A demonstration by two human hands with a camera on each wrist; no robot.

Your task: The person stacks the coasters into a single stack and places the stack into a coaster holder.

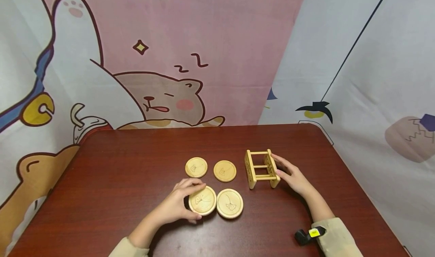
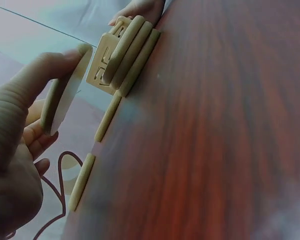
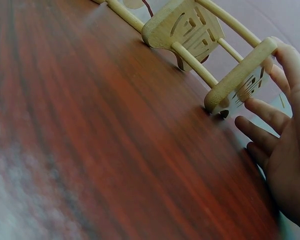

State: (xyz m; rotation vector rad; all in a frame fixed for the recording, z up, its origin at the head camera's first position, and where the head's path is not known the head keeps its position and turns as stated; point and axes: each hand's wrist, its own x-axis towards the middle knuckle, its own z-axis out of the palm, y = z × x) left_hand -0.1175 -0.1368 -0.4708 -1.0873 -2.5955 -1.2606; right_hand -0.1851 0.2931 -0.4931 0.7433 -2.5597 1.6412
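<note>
My left hand (image 1: 180, 202) grips a round wooden coaster (image 1: 202, 200) by its edge, thumb on the near side and fingers on the far side. In the left wrist view this coaster (image 2: 67, 92) is tilted and held above the table. Right beside it in the head view stands a stack of coasters (image 1: 230, 203); the left wrist view shows three in that stack (image 2: 132, 57). My right hand (image 1: 293, 177) touches the outer side panel of a small wooden coaster rack (image 1: 261, 167) with extended fingers. No coaster sits between the rack's rails.
Two single coasters, one on the left (image 1: 196, 167) and one nearer the rack (image 1: 225, 171), lie flat behind the stack. All rest on a dark red wooden table (image 1: 136, 155). A cartoon-printed cloth (image 1: 238, 41) hangs behind it. A black strap with a yellow label (image 1: 310, 234) is at the right sleeve.
</note>
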